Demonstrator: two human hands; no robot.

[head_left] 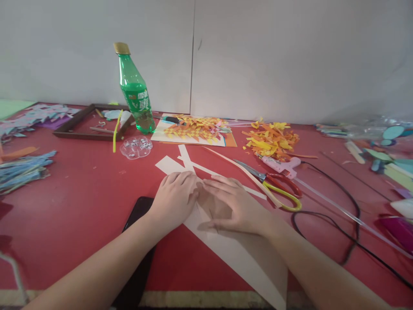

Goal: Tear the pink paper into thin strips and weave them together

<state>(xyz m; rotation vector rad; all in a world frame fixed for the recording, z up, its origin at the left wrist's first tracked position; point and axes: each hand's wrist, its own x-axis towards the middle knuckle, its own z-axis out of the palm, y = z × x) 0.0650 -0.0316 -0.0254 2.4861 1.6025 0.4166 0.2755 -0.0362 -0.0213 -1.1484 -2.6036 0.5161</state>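
My left hand [176, 196] rests on a pale sheet of paper [248, 258] with its fingers curled down and the thumb pressed against the paper. Beside it, my right hand [238, 204] lies over the same sheet, fingers stretched and thumb apart. Between the two hands part of the paper looks folded up; the fingertips hide the crease. Narrow paper strips [251, 190] lie just beyond the hands. Scissors [274, 183] with red and yellow handles are to the right. A black phone [138, 211] lies partly under my left forearm.
A green bottle [135, 94] stands near a brown frame [84, 134] and a clear bead case [136, 147]. Orange and yellow paper scraps [271, 140] are piled at the back. A pink glue gun [282, 165] trails a black cord [351, 193] on the right. Blue strips [26, 170] lie left.
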